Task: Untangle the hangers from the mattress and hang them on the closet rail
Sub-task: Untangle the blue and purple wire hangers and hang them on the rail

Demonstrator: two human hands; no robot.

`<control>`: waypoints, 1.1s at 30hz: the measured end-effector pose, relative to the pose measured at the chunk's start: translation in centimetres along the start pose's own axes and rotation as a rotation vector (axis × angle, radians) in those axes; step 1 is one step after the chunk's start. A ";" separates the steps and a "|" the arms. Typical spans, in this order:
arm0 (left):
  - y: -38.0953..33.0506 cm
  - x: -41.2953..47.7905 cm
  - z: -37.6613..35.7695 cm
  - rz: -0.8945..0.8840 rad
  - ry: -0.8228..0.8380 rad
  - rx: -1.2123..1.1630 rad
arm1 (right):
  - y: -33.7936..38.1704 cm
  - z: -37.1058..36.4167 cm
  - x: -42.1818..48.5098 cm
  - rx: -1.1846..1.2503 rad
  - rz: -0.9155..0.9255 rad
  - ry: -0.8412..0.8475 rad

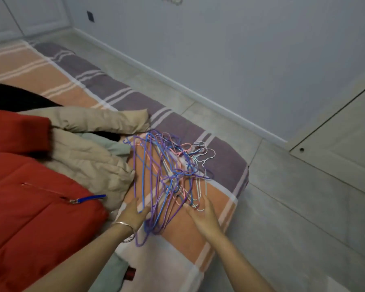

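A tangled heap of thin wire hangers (169, 171) in purple, blue, pink and white lies on the striped mattress (226, 167) near its corner. My left hand (133, 213) rests at the heap's near left edge, fingers touching the blue and purple hangers. On the near right edge sits my right hand (202, 216), with fingertips among the pink and white wires. Neither hand visibly grips a hanger. A bangle circles my left wrist.
A red padded jacket (30, 203) and a beige jacket (86, 157) lie on the mattress to the left of the heap. Grey tiled floor (282, 207) runs along the right, up to a pale wall and a light cabinet door (341, 144).
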State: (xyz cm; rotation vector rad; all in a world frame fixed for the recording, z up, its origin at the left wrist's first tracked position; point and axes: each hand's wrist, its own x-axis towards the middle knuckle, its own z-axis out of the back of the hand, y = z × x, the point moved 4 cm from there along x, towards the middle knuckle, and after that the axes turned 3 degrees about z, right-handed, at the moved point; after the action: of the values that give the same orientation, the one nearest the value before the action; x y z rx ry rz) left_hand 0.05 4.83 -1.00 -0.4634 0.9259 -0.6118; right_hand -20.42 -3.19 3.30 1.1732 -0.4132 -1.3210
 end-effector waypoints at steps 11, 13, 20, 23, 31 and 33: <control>10.5 7.1 -5.5 0.164 -0.052 0.065 | -14.5 -12.6 4.4 0.257 -0.338 0.121; 10.9 7.9 -5.8 0.128 -0.108 0.023 | -15.3 -13.2 4.4 0.270 -0.331 0.084; 10.8 7.8 -8.4 0.308 -0.133 -0.569 | -15.2 -13.6 4.0 0.341 -0.314 0.105; 10.2 7.5 -9.7 0.316 -0.086 -0.473 | -14.3 -14.8 3.6 0.337 -0.336 0.186; 10.8 5.8 -9.5 0.150 -0.063 -0.324 | -12.7 -15.3 2.2 0.407 -0.254 0.183; 10.9 4.7 -9.2 0.093 -0.076 -0.226 | -12.2 -15.2 1.2 0.391 -0.209 0.221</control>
State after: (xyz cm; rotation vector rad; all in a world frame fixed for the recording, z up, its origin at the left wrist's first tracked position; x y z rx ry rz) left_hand -2.48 8.72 -15.27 -0.6381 0.9426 -0.4040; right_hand -14.22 4.36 -13.59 1.7096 -0.4060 -1.3042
